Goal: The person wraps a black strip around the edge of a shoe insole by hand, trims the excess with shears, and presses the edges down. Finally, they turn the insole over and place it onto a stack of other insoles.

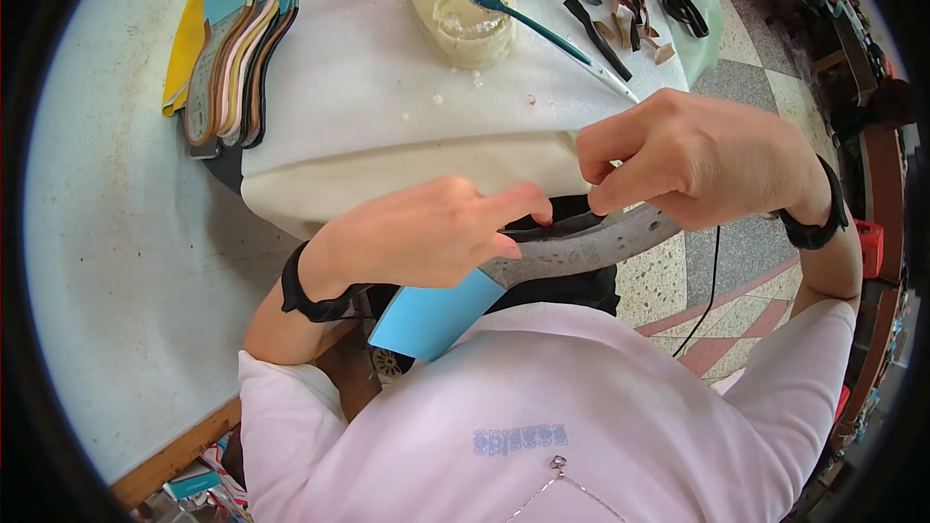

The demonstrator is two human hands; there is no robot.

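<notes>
A grey shoe insole (596, 250) with a light blue section (441, 315) at its left end lies close to my body, below the padded table edge. My left hand (417, 230) is closed at the insole's edge, thumb beside the blue section and index finger stretched over the edge. A black strip (567, 227) runs along the insole's far edge. My right hand (678, 157) is closed in a pinch at the strip's right end, just above the insole; its fingertips partly hide what they hold.
A stack of insoles (237, 73) with blue ends stands at the back left. A tub of pale paste (475, 24) holds a teal-and-white brush (557, 39), its handle reaching toward my right hand. Dark straps and scraps (630, 0) lie at the back right. A cable (705, 295) hangs over the tiled floor.
</notes>
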